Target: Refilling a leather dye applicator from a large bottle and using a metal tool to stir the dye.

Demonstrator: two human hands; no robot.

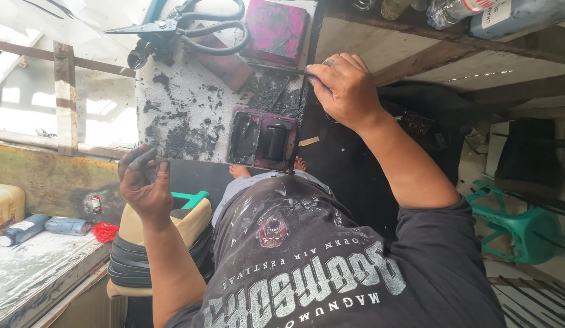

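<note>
Right hand [343, 91] closed, pinching thin dark stick [276, 68] on ink-stained white board [185, 103], left hand [146, 185] inky, loosely open, holding nothing, scissors [185, 27] above, ink tray [262, 138] near.

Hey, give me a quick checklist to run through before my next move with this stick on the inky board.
1. Right hand grips the stick: ok.
2. Stick tip touching the board: cannot tell.
3. Left hand off the board: ok, but ink-stained.
4. Left hand empty: cannot tell, fingers curled.
5. Scissors clear of the stick: ok, they lie at the board's far edge.
6. Tray close by: ok, on the board's near edge, below the right hand.
</note>
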